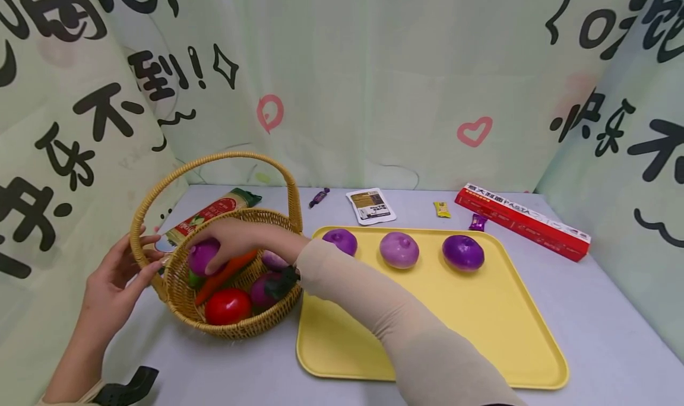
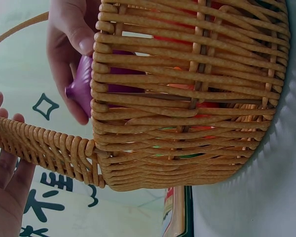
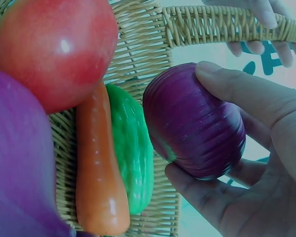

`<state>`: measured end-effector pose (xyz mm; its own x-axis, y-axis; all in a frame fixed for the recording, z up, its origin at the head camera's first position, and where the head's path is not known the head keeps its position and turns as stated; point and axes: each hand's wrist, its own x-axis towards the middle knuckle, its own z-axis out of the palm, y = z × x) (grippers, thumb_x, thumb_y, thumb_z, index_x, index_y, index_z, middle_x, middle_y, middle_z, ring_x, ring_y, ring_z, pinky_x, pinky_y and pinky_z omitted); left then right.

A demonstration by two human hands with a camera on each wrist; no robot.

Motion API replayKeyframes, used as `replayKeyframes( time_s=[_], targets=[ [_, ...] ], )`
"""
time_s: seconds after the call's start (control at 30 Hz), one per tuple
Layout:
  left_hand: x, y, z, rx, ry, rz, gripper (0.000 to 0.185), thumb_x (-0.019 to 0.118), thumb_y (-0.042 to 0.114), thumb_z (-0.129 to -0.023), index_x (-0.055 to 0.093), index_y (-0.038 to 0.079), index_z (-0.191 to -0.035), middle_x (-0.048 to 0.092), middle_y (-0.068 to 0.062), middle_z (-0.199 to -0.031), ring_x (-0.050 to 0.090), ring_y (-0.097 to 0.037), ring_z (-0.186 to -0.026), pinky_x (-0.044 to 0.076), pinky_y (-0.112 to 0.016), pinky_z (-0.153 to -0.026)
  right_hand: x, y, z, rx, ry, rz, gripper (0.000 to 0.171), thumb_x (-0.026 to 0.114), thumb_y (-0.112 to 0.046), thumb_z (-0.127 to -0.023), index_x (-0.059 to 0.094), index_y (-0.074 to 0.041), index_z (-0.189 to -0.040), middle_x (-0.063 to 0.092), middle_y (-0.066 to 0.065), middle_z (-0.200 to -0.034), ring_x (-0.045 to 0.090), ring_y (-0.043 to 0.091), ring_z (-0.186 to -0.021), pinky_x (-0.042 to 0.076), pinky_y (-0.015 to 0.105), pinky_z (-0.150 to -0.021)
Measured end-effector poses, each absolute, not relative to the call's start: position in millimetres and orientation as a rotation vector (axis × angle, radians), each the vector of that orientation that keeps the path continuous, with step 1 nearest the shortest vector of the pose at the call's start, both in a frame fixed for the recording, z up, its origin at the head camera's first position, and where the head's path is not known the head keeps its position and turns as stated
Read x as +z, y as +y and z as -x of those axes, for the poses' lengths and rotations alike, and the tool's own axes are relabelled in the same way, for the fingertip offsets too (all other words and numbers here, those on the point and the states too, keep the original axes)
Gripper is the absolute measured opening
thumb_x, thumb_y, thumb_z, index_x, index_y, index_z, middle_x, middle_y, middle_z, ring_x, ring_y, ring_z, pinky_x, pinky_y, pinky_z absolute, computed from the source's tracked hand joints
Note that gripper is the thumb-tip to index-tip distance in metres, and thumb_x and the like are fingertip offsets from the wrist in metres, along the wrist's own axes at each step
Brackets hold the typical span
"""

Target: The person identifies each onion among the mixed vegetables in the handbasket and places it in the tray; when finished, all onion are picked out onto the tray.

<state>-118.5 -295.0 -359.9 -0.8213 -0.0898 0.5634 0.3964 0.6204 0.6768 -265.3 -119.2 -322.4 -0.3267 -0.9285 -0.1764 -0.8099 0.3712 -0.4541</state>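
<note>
Purple onion (image 1: 202,255) sits low inside the basket (image 1: 181,293) with the right hand (image 1: 235,238) curled around it, the left hand (image 1: 114,275) touches the handle with loose fingers, three onions lie on the yellow tray (image 1: 481,335), and more veggies wait.

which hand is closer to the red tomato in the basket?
Right. The right hand is inside the basket, gripping a purple onion just above the tomato. The left hand is outside, on the basket's handle at the far left rim.
</note>
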Motion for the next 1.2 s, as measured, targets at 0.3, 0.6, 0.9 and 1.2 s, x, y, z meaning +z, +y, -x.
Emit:
replayKeyframes(
  time_s=[0.3, 0.6, 0.9, 1.2],
  targets=[
    [-359.8, -294.7, 119.5, -1.146, -2.283, 0.235, 0.069, 0.062, -0.010, -0.083, 0.037, 0.013, -0.144, 0.054, 0.027, -0.121, 0.057, 0.011, -0.100, 0.044, -0.001, -0.081, -314.9, -101.2, 269.9, -0.458, 2.239, 1.570, 0.059, 0.068, -0.031, -0.085, 0.048, -0.017, -0.138, 0.055, -0.004, -0.131, 0.053, 0.002, -0.105, 0.043, 0.008, -0.084],
    [-360.0, -295.0, 118.8, -1.151, -2.285, 0.213, 0.068, 0.062, -0.009, -0.083, 0.038, 0.013, -0.144, 0.053, 0.027, -0.121, 0.056, 0.013, -0.100, 0.044, 0.000, -0.079, -307.0, -83.1, 267.1, -0.462, 2.286, 1.589, 0.058, 0.068, -0.034, -0.085, 0.048, -0.021, -0.138, 0.051, -0.004, -0.137, 0.052, 0.003, -0.109, 0.044, 0.010, -0.086],
    [-360.7, -293.6, 118.9, -1.150, -2.286, 0.214, 0.067, 0.062, -0.008, -0.084, 0.038, 0.013, -0.143, 0.053, 0.028, -0.120, 0.056, 0.014, -0.099, 0.044, 0.000, -0.079, -302.9, -65.5, 258.7, -0.459, 2.326, 1.675, 0.059, 0.068, -0.034, -0.085, 0.048, -0.021, -0.138, 0.049, -0.002, -0.139, 0.046, 0.010, -0.120, 0.040, 0.016, -0.093],
    [-360.5, -294.6, 118.7, -1.148, -2.277, 0.227, 0.069, 0.062, -0.010, -0.083, 0.038, 0.013, -0.143, 0.055, 0.024, -0.121, 0.057, 0.012, -0.098, 0.044, 0.000, -0.080, -301.4, -44.4, 251.8, -0.456, 2.370, 1.670, 0.058, 0.070, -0.033, -0.084, 0.049, -0.020, -0.137, 0.049, 0.003, -0.137, 0.044, 0.014, -0.125, 0.040, 0.021, -0.099]
  ],
)
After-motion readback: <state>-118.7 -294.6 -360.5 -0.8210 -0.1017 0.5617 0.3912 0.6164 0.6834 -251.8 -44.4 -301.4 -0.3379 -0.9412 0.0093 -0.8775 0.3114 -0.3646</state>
